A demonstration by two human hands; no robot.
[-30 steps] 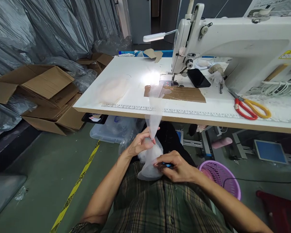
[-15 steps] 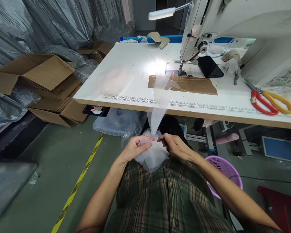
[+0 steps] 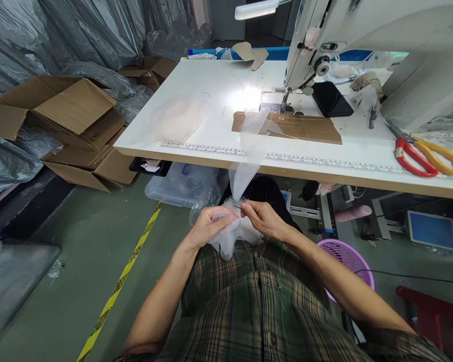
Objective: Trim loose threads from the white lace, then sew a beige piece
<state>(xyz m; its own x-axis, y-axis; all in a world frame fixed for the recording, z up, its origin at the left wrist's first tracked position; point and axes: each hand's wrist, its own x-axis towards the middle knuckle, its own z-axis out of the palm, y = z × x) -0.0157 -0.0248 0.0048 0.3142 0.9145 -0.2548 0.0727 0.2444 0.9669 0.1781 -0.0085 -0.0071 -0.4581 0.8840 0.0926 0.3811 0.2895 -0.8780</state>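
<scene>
Sheer white fabric is bunched over my lap, and a long strip of it runs up over the table edge. My left hand pinches the gathered fabric between thumb and fingers. Close to its fingertips, my right hand is closed on a thin dark needle-like tool, whose tip points left at the fabric. The exact kind of tool is too small to make out. The strip's upper end lies across a brown cardboard piece on the table.
A sewing machine stands on the white table, with a phone beside it. Red-and-yellow-handled scissors lie at the right. Pale round fabric rests at the left. Cardboard boxes and a purple basket are on the floor.
My right hand has moved slightly left and up, bringing the thin tool closer to my left fingertips. The bunched fabric has shifted and folded. The view has tilted slightly.
</scene>
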